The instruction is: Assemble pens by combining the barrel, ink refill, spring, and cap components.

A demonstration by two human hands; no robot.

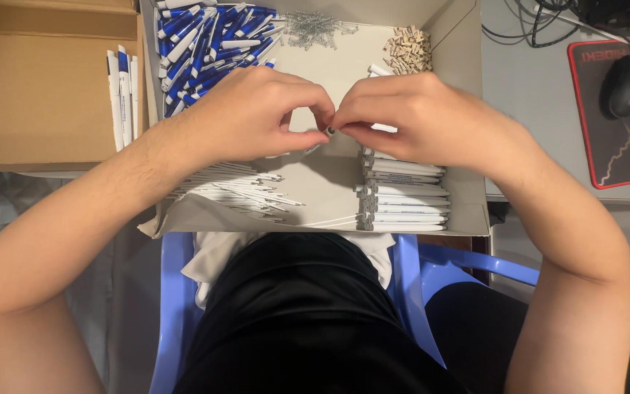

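Nearest, a blue plastic chair (pixel 173 306) shows at either side of the person's lap. Just beyond it sits an open cardboard tray (pixel 329 182) holding sorted pen parts: thin white refills (pixel 246 191) fanned at the near left, white pen barrels (pixel 402 201) stacked in a neat column at the near right. Above the tray's middle the two hands meet fingertip to fingertip. The left hand (pixel 257 113) is curled, thumb and forefinger pinched together; the right hand (pixel 417 117) is curled likewise, pinching a small dark pen part (pixel 331 130) held between both hands, too small to tell more. Farther back lie blue and white pen halves (pixel 209 44) in a heap at the left, metal springs (pixel 313 28) in the centre, and small beige pieces (pixel 407 49) at the right. A second cardboard box (pixel 38 87) with three finished pens (pixel 123 95) stands far left; a red-edged mouse mat (pixel 625 138) carrying a black mouse (pixel 627 86) lies far right on the bench (pixel 526 80).
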